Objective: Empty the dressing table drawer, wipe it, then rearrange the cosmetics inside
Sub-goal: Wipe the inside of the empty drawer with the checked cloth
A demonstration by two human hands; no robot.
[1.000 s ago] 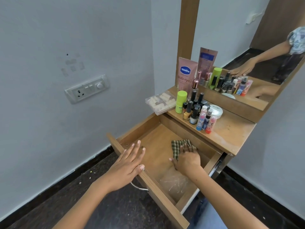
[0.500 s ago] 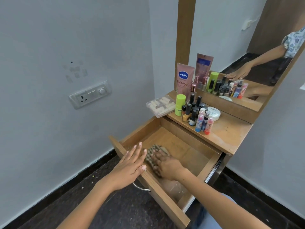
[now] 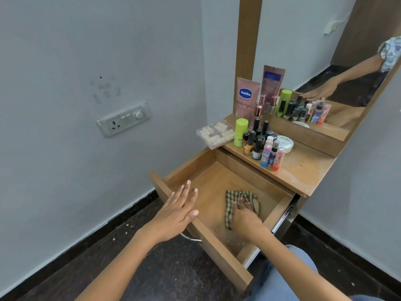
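Note:
The wooden drawer (image 3: 219, 255) of the dressing table stands pulled out, with nothing inside but a checked cloth (image 3: 233, 199). My right hand (image 3: 245, 216) presses that cloth flat on the drawer floor, right of the middle. My left hand (image 3: 175, 211) lies flat, fingers spread, on the drawer's front edge. On the table top stand the cosmetics: a pink Vaseline tube (image 3: 246, 101), a green stick (image 3: 240, 132), several small dark bottles (image 3: 258, 140), three coloured lip-balm sticks (image 3: 272, 156) and a round white jar (image 3: 285, 143).
A clear plastic box (image 3: 214, 133) of small pale pieces overhangs the table's left corner. The mirror (image 3: 321, 61) rises behind the cosmetics. A switch plate (image 3: 123, 119) sits on the left wall. A metal handle (image 3: 191, 238) hangs under the drawer front. The floor is dark stone.
My right hand slid the cloth from the drawer's right side to the front left by my left hand, then back toward the right. The left hand stayed on the front edge.

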